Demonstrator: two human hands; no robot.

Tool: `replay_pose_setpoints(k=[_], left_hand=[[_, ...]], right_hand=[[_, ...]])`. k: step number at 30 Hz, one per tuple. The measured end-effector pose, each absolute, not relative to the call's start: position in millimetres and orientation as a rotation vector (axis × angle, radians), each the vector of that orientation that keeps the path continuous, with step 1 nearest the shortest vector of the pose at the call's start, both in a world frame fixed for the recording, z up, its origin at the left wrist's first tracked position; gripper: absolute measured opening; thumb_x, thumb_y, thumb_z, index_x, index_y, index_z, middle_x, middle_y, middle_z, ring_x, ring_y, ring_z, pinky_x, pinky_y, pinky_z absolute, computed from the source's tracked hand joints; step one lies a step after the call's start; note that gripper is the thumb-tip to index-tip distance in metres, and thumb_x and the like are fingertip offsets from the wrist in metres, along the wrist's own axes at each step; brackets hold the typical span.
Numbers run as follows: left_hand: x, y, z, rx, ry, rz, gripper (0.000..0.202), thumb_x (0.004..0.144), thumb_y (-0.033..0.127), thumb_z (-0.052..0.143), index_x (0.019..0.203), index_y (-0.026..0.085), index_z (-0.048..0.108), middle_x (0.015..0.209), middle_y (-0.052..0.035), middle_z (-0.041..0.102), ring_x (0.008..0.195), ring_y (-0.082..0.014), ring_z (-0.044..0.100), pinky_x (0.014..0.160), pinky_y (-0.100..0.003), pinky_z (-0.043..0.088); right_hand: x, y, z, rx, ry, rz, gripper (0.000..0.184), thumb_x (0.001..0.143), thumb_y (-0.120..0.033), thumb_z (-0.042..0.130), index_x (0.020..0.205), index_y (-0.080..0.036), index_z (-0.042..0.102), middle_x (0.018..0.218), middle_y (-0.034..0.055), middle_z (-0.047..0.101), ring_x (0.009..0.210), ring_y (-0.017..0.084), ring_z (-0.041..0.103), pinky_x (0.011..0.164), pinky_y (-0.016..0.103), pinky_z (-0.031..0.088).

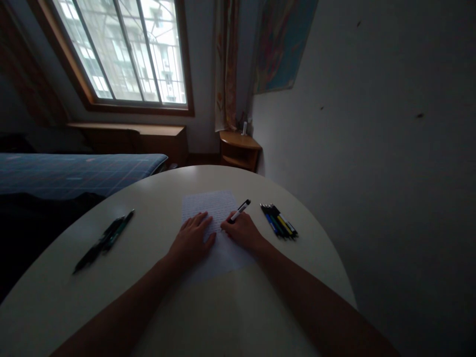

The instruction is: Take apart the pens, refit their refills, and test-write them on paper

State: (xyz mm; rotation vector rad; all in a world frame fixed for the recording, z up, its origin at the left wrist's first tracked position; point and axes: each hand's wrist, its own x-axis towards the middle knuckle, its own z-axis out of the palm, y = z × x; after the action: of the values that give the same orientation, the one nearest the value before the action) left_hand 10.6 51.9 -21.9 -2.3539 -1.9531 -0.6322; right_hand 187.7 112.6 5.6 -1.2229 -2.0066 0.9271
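Note:
A sheet of paper lies on the round white table, its upper part covered with lines of handwriting. My left hand rests flat on the sheet's left side with the fingers spread. In my right hand is a black-and-white pen, gripped near its tip and slanting up to the right. The tip points down at the paper beside the written lines; whether it touches is too small to tell. The lower part of the sheet looks blank and is partly hidden by my hands.
Several pens lie side by side right of the paper. Another loose group of dark pens lies at the left. Beyond the table are a bed, a corner shelf and a window; a wall stands close on the right.

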Motion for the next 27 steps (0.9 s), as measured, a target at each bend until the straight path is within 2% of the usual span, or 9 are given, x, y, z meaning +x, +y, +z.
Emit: replay_pose_setpoints(k=[14, 20, 23, 27], left_hand=[[10.4, 52.1, -21.9, -2.356, -1.965, -0.632, 0.049, 0.089, 0.038, 0.048, 0.133, 0.016, 0.053, 0.145, -0.0145, 0.047, 0.134, -0.0289, 0.043, 0.113, -0.048, 0.032], [10.3, 52.0, -22.2, -2.35, -1.95, -0.613, 0.049, 0.089, 0.038, 0.048, 0.133, 0.016, 0.052, 0.145, -0.0138, 0.047, 0.134, -0.0285, 0.043, 0.113, -0.048, 0.032], [11.3, 51.3, -20.7, -2.346, -1.952, -0.607, 0.049, 0.089, 0.037, 0.048, 0.133, 0.015, 0.052, 0.144, -0.013, 0.048, 0.134, -0.0288, 0.043, 0.112, -0.047, 0.033], [13.4, 49.5, -14.3, -2.317, -1.907, -0.686, 0.045, 0.087, 0.033, 0.051, 0.128, 0.016, 0.054, 0.135, -0.0115, 0.057, 0.125, -0.0274, 0.051, 0.108, -0.044, 0.039]], right_hand=[[186.1, 112.8, 7.1, -1.228, -2.015, 0.885, 0.016, 0.074, -0.02, 0.061, 0.058, -0.017, 0.057, 0.053, -0.0016, 0.06, 0.052, 0.01, 0.056, 0.056, 0.02, 0.039], [186.7, 116.4, 2.4, -1.251, -1.91, 0.968, 0.014, 0.077, -0.023, 0.061, 0.065, -0.016, 0.062, 0.052, -0.0012, 0.061, 0.049, 0.011, 0.059, 0.053, 0.02, 0.041], [186.9, 117.3, 0.3, -1.239, -1.88, 1.02, 0.02, 0.083, -0.03, 0.058, 0.071, -0.015, 0.063, 0.054, -0.0003, 0.062, 0.047, 0.011, 0.059, 0.05, 0.019, 0.042], [186.5, 115.0, 0.6, -1.197, -1.839, 1.011, 0.021, 0.089, -0.036, 0.056, 0.083, -0.016, 0.06, 0.058, -0.0014, 0.063, 0.047, 0.01, 0.057, 0.05, 0.019, 0.042]])
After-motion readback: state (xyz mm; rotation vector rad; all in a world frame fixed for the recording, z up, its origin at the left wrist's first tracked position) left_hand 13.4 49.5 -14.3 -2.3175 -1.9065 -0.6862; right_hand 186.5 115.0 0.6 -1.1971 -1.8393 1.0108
